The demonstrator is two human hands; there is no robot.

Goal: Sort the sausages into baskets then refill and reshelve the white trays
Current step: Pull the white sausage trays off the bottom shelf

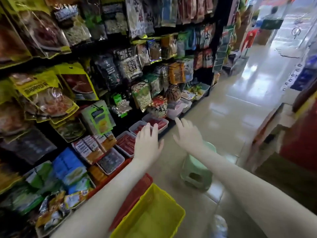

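White trays (165,128) holding sausages (126,143), yellow basket (154,212)

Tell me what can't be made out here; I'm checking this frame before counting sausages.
Head view:
- Middle white tray: contents partly covered by the left hand.
- Red basket: inside hidden by the left forearm and yellow basket.
- Yellow basket: near corner cut off by the bottom edge.
- Package labels: too blurred to read.

Head cam, wide-angle, looks fwd and down along aisle, shelves (103,83) near at left, single view
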